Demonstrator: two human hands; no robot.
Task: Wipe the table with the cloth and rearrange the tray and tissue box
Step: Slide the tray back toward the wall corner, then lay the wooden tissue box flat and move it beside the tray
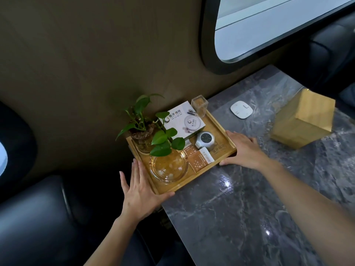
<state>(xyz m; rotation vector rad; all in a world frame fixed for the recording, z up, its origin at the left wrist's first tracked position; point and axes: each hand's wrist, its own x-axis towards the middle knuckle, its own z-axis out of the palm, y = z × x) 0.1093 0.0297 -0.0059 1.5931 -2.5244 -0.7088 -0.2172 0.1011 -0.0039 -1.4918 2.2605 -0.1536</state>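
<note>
Both hands (141,191) (244,150) hold the tray (225,139).

Table (249,208): dark marble.
Tray (221,150): wooden, at the wall corner.
Tissue box (303,120): wooden, far right.
Pad (241,109): 1, white, between them.

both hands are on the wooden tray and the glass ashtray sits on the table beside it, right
Not quite. The head view shows the glass ashtray inside the wooden tray, at its near end, not on the table beside it. The rest holds: the left hand and the right hand are both on the tray.
</note>
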